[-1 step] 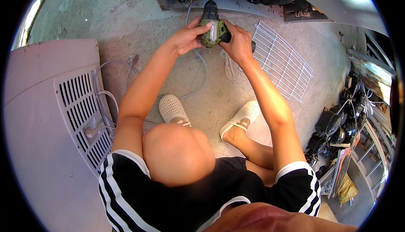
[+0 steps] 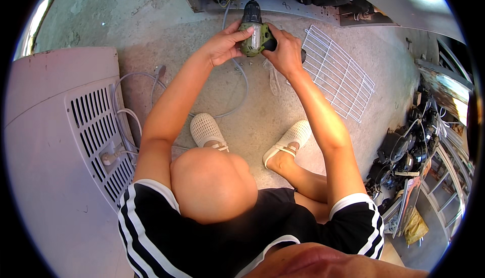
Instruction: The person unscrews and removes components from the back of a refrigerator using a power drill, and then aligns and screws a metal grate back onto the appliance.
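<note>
L hand (image 2: pixel 226 44) cups, R hand (image 2: pixel 287 50) grips olive-green/black plastic power drill (image 2: pixel 256 38); might slip b/c of off-axis push.

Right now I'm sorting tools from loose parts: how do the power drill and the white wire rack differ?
The power drill is green and black; the wire rack is white. The drill has a compact, closed body, while the rack is a flat, open grid. The drill is held by the left hand and right hand, whereas the rack lies on the floor.
</note>
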The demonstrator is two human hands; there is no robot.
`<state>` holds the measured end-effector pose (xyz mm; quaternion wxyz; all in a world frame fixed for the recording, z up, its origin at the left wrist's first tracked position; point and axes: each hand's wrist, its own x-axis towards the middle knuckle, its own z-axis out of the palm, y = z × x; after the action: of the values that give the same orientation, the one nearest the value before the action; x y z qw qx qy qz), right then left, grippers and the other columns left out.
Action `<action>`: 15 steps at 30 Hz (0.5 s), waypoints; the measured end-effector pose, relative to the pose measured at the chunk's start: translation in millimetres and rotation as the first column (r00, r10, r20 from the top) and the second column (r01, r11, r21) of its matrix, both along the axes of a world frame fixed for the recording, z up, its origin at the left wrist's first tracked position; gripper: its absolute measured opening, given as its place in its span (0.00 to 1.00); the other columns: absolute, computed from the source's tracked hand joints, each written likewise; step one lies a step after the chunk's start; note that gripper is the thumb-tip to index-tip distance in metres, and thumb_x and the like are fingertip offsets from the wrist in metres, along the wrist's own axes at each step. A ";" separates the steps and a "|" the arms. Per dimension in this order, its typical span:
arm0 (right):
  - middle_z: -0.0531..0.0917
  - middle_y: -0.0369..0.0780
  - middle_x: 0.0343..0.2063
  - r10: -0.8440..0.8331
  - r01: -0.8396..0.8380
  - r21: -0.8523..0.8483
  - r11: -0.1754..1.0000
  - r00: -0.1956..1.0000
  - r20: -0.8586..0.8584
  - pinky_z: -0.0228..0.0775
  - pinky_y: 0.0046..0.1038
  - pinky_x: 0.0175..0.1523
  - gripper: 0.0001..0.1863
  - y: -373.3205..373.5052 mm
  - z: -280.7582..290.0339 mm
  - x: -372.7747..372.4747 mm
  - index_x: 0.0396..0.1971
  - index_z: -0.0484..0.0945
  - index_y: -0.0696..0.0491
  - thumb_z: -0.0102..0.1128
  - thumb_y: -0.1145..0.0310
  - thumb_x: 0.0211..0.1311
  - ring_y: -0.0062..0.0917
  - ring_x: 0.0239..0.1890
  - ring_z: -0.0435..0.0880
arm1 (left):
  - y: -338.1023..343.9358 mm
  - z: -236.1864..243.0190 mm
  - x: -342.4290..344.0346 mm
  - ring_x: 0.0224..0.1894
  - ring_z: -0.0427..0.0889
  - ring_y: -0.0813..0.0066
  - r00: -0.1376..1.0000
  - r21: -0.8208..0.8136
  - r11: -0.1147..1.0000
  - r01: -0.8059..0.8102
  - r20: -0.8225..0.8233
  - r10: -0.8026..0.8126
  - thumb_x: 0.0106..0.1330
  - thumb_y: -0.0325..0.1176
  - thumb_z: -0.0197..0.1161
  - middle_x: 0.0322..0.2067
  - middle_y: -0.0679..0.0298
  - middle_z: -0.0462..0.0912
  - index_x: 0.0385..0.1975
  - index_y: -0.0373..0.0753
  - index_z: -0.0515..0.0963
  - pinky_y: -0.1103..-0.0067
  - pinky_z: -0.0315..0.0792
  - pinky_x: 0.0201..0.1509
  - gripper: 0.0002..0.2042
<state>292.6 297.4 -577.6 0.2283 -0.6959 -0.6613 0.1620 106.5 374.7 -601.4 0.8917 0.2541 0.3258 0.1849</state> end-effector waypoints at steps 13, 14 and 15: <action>0.83 0.51 0.34 0.019 0.002 0.112 0.994 0.982 -0.187 0.73 0.37 0.45 0.32 3.1 3.9 -7.0 0.50 0.76 0.54 0.70 0.70 0.36 0.46 0.39 0.82 | -28.0 28.1 8.1 0.55 0.74 0.74 0.970 0.167 0.967 -0.193 -0.114 0.213 0.61 0.47 0.68 0.55 0.66 0.73 0.67 0.43 0.58 0.68 0.70 0.58 0.37; 0.83 0.51 0.34 0.019 0.006 0.126 0.992 0.982 -0.190 0.74 0.38 0.44 0.32 3.0 3.4 -7.8 0.50 0.76 0.54 0.70 0.71 0.36 0.46 0.38 0.82 | -27.4 27.7 7.8 0.55 0.73 0.74 0.971 0.180 0.967 -0.183 -0.121 0.206 0.61 0.48 0.68 0.55 0.64 0.73 0.68 0.43 0.57 0.68 0.70 0.58 0.38; 0.83 0.51 0.33 0.019 0.008 0.139 0.990 0.981 -0.195 0.74 0.38 0.43 0.32 3.4 2.5 -8.4 0.50 0.76 0.55 0.70 0.71 0.36 0.46 0.37 0.82 | -26.4 27.4 7.2 0.55 0.73 0.73 0.971 0.191 0.966 -0.173 -0.130 0.200 0.60 0.49 0.68 0.55 0.63 0.73 0.68 0.42 0.55 0.68 0.71 0.57 0.40</action>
<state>284.2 300.8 -575.1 0.3394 -0.6572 -0.6473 0.1839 113.7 348.3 -574.1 0.8172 0.3142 0.3958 0.2772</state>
